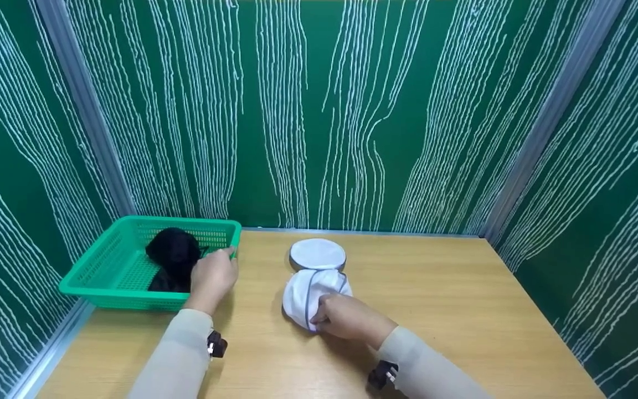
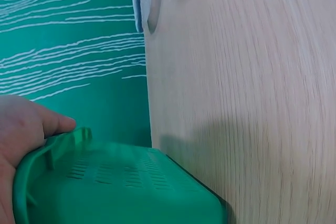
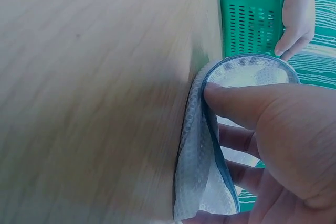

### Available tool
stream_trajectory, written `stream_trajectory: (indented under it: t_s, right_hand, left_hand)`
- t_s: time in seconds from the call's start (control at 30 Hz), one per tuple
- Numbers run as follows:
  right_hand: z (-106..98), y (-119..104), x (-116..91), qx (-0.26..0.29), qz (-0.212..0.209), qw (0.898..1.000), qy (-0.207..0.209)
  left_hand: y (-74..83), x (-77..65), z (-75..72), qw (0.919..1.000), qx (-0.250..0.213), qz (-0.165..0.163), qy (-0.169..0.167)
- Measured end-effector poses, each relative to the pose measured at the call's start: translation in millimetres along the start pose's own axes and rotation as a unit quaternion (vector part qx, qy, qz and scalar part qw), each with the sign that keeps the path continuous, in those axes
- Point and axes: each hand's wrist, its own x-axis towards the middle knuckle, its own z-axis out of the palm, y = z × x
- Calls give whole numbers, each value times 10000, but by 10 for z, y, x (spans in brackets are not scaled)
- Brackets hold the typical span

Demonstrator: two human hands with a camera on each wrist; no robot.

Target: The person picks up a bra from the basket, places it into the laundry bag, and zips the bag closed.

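My left hand (image 1: 215,275) grips the right rim of a green plastic basket (image 1: 122,292), its thumb over the edge in the left wrist view. Inside the basket lies a black cloth item (image 1: 174,250), bunched up. To the right, a white mesh laundry bag (image 1: 298,299) with grey trim sits on the table, and my right hand (image 1: 352,316) pinches its near edge. The right wrist view shows the thumb on the grey trim and the fingers behind the mesh (image 3: 193,166). A round white lid (image 1: 318,254) lies just beyond the bag's body, touching it.
The wooden table (image 1: 435,299) ends in front of green panels (image 1: 319,111) with white wavy lines. Grey metal posts (image 1: 551,111) stand at the back corners. The basket's left end reaches the table's left edge.
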Motion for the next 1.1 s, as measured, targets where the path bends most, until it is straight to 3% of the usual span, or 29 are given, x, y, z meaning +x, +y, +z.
stream_trajectory:
  t_s: [0.33, 0.43, 0.57, 0.73, 0.9, 1.1]
  right_hand:
    - [-77, -46, 36, -429, 51, 9989, 168]
    - [-81, -71, 34, -995, -85, 9933, 577]
    - [-90, -72, 42, -1488, -230, 9828, 1069]
    - [-161, -1, 55, -1014, 66, 9857, 1346]
    - [-251, 137, 46, -443, 278, 9767, 2080]
    - [-296, 346, 19, 707, 1619, 9553, 2370]
  left_hand:
    - [-23, 86, -92, 9998, 101, -156, -67]
    - [-153, 141, -193, 9995, 278, -103, 90]
    - [-459, 230, -334, 9984, 559, -34, 39]
    - [-823, 287, -460, 9958, 802, 38, -437]
    - [-922, 244, -608, 9893, 891, -18, -1157]
    - [-940, 158, -748, 9793, 901, -40, -1812]
